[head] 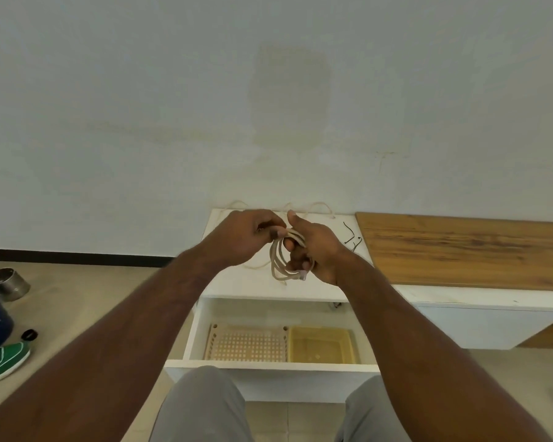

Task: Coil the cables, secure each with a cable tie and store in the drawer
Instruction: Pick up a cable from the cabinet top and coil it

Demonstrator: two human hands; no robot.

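Beige cable coil [280, 261] between both hands, above open drawer [272, 365]

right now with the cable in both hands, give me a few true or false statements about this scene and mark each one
1. Both the left hand and the right hand hold the coiled cable. True.
2. The drawer is closed. False: it is pulled open.
3. The drawer holds two trays. True.
4. The black cable ties lie inside the drawer. False: they lie on the white cabinet top.
5. All of the cable is coiled. False: a loose length trails along the wall.
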